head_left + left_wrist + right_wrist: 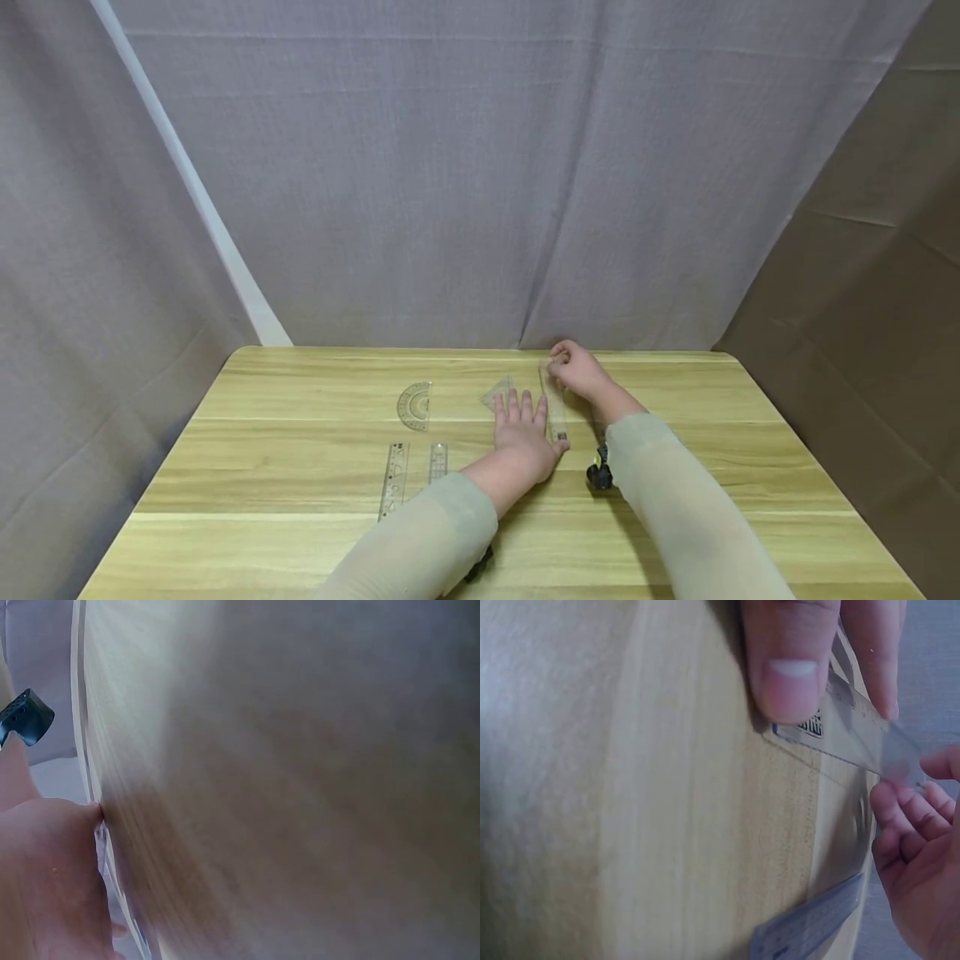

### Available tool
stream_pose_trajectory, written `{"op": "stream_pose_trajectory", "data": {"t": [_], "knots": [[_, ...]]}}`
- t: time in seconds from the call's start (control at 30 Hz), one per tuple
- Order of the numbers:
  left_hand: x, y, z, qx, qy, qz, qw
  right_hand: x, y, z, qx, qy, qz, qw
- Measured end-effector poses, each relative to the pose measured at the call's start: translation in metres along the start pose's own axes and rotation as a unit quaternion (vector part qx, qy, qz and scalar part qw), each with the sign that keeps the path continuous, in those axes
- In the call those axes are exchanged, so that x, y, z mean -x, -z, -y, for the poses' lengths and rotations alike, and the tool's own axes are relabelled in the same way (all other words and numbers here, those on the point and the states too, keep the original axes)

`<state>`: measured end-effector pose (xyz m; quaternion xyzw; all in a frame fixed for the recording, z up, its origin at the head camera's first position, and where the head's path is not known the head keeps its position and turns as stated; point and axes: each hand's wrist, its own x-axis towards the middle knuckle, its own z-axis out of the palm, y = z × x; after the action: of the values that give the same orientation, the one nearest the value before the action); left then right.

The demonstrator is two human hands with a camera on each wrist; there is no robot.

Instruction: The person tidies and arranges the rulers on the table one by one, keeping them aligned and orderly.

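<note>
A clear plastic ruler [556, 408] with a small black printed square at its near end lies lengthwise near the back of the table. My right hand [579, 371] pinches its far end between thumb and curled fingers. My left hand [525, 442] rests palm down with fingers spread, its thumb [791, 690] pressing the ruler's near end. In the right wrist view the ruler slopes up from that thumb to the right hand [922, 847]. A clear set square [497, 393] lies at the left fingertips, partly covered by them.
On the wooden table [300, 483], a clear protractor [415, 407] lies to the left. Nearer are a stencil ruler [393, 479] and a short ruler [438, 461], partly behind the left sleeve. Another ruler [806, 922] lies beside the right hand. Grey curtains [375, 183] stand behind.
</note>
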<state>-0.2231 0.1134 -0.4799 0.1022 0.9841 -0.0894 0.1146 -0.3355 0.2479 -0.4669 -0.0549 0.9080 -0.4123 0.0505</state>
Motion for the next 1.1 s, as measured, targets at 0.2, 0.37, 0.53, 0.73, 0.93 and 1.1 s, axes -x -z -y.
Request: {"op": "stream_pose_trajectory", "data": {"t": [0.2,0.37,0.53,0.73,0.93,1.1], "knots": [[0.0012,0.0006,0.0000,-0.002,0.001,-0.008,1.0000,0.0004,-0.0016,-0.0013,-0.085,-0.002,-0.013,0.996],[0.0028,-0.0016,0.0034,0.002,0.005,-0.013,0.9999,-0.0007,-0.0065,-0.0033,-0.135,-0.015,-0.002,0.991],[0.0051,-0.0015,0.0056,0.009,0.000,-0.020,0.9998,0.0004,-0.0075,-0.0049,-0.162,-0.034,0.009,0.986],[0.0024,-0.0027,0.0061,0.016,-0.004,-0.014,0.9998,0.0025,-0.0040,-0.0074,-0.189,-0.060,0.025,0.980],[-0.0013,-0.0039,0.0057,0.022,-0.003,-0.013,0.9997,0.0041,-0.0006,-0.0069,-0.208,-0.065,0.039,0.975],[-0.0025,-0.0043,0.0057,0.026,-0.005,-0.018,0.9995,0.0048,0.0006,-0.0061,-0.229,-0.073,0.040,0.970]]}}
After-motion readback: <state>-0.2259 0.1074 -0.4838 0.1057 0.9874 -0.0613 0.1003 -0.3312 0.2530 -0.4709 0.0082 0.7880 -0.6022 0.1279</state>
